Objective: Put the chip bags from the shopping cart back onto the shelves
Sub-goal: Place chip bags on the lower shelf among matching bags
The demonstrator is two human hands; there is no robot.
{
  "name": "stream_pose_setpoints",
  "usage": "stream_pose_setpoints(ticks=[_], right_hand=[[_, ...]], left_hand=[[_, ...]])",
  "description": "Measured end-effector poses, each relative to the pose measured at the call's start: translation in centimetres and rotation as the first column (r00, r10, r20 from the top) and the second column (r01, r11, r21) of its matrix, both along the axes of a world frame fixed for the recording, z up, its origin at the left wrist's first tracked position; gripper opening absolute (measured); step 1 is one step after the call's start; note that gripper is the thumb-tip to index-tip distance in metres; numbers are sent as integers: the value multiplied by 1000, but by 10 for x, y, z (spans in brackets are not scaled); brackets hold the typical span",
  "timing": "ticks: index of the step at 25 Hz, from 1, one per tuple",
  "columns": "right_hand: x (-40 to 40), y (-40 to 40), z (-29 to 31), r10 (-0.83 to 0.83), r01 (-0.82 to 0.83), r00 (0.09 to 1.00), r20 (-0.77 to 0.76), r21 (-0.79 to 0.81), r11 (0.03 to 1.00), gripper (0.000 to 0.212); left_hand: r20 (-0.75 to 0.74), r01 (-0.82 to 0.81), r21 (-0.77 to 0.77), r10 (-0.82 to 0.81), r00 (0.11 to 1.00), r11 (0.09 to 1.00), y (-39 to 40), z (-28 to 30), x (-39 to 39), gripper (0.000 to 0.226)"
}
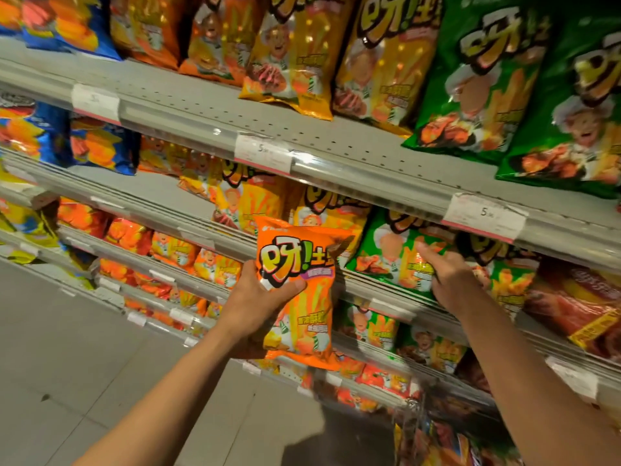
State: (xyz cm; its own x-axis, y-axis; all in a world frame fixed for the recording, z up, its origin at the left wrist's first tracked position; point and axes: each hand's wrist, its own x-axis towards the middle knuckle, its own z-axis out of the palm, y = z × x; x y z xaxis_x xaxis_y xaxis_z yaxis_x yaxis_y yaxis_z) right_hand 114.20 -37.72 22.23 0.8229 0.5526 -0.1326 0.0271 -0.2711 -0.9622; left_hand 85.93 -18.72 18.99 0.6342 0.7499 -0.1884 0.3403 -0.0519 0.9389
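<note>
My left hand grips an orange chip bag upright by its left edge, in front of the middle shelf. My right hand reaches to the green chip bags on that shelf, forefinger stretched out and touching one of them, the other fingers curled. Orange and yellow bags of the same brand stand behind the held bag. The shopping cart shows only as a bit of wire at the bottom, with bags under it.
Grey shelves run from upper left to lower right, packed with blue, orange, yellow and green bags. An upper shelf with price tags overhangs the hands. Red packets lie to the right. Grey floor tiles spread at lower left.
</note>
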Motion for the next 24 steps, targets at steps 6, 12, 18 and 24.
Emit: stream_pose_setpoints(ticks=[6,12,18,24], right_hand=[[-9,0,-12,-204,207,978,-53,64,976,24],[-42,-7,-18,-395,396,777,490,106,912,43],[-64,18,-13,-61,128,805,590,-71,989,37],[-86,35,-10,-116,244,685,719,-77,967,32]], left_hand=[[8,27,10,-27,1000,1000,1,0,8,80],[30,43,-13,-42,999,999,4,3,6,82],[82,64,-53,-60,995,997,10,10,7,76],[137,80,-67,-71,988,994,36,11,-10,72]])
